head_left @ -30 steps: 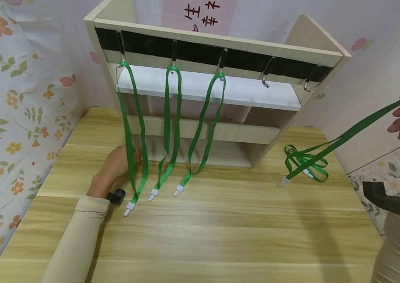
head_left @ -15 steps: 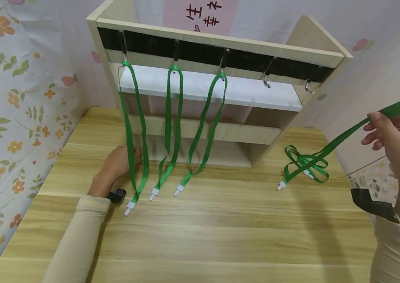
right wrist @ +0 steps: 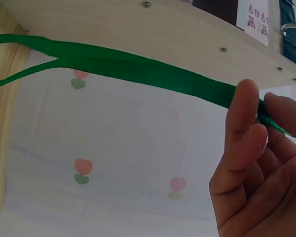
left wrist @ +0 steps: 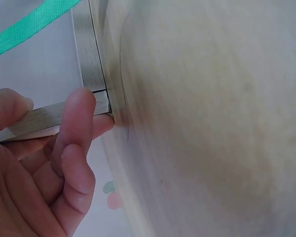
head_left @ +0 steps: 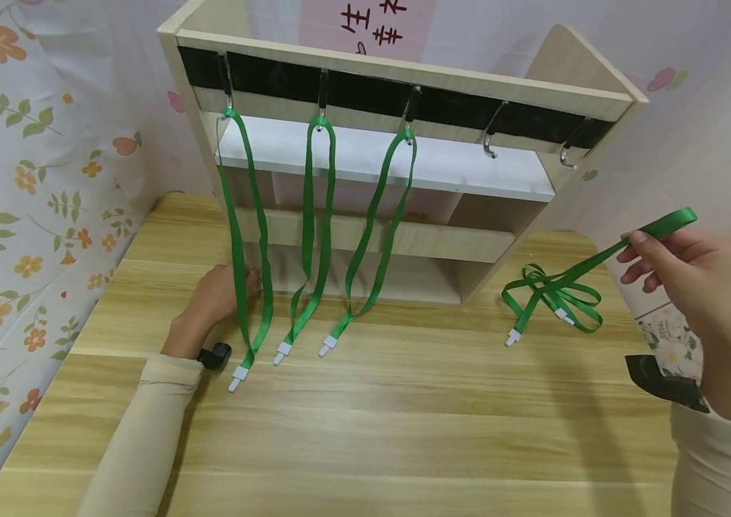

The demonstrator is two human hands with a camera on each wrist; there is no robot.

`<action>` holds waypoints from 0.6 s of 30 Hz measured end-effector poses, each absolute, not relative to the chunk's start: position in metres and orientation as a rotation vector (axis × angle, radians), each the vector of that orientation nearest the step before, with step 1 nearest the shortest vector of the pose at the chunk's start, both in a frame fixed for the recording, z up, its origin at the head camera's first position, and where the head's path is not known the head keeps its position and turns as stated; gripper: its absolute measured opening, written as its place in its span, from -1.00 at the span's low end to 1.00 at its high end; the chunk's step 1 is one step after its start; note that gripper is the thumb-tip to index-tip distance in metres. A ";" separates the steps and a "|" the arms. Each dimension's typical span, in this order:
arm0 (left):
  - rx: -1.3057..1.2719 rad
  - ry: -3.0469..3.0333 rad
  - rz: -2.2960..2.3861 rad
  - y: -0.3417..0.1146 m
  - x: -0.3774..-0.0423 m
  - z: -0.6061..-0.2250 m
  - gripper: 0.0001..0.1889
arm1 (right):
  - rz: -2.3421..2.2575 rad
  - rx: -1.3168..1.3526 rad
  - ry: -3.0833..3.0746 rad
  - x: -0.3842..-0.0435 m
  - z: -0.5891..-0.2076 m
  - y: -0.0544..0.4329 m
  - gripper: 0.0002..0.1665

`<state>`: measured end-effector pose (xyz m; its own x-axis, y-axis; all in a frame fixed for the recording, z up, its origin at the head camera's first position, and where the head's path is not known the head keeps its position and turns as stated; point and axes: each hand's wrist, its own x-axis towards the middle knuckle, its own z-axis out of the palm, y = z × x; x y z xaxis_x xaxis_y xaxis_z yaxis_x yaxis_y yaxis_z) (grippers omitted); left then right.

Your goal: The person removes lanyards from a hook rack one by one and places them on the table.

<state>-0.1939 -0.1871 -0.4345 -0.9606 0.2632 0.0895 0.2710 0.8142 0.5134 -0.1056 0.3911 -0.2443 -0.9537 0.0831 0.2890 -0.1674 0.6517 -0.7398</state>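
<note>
My right hand [head_left: 695, 280] pinches a green lanyard [head_left: 588, 267] between thumb and fingers, its looped end sticking out beyond them. The strap slopes down to the table, where its white clip [head_left: 513, 337] lies beside another coiled green lanyard [head_left: 588, 305]. In the right wrist view the lanyard [right wrist: 138, 69] runs taut from my fingertips. My left hand [head_left: 215, 294] grips the lower left side of the wooden rack [head_left: 365, 233], partly behind a hanging lanyard. In the left wrist view, the thumb and fingers lie on both sides of a board [left wrist: 39, 118].
Three green lanyards hang from the left hooks, among them the middle one [head_left: 329, 187], with clips dangling over the table [head_left: 365, 431]. Two hooks on the right, one of them the far right hook [head_left: 566, 154], carry nothing. Patterned cloth [head_left: 49, 179] stands at the left.
My right hand has moved left and down with the lanyard, so the strap has gone slacker over the coil. My left hand stays on the rack.
</note>
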 end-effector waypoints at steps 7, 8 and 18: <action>-0.450 -2.970 -0.827 -0.186 -0.194 -0.434 -0.62 | 1.143 0.107 -2.751 -0.103 -0.254 0.399 -0.83; -0.451 -2.969 -0.827 -0.186 -0.194 -0.434 -0.63 | 1.121 0.117 -2.786 -0.102 -0.255 0.400 -0.82; -0.430 -2.995 -0.883 -0.186 -0.193 -0.434 -0.66 | 1.055 0.091 -3.018 -0.104 -0.268 0.410 -0.68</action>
<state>-0.1931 -0.1864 -0.4339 -0.9628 0.2620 0.0670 0.2564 0.8056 0.5341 -0.1045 0.4099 -0.2677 -0.9968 -0.0723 -0.0349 -0.0349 0.7811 -0.6234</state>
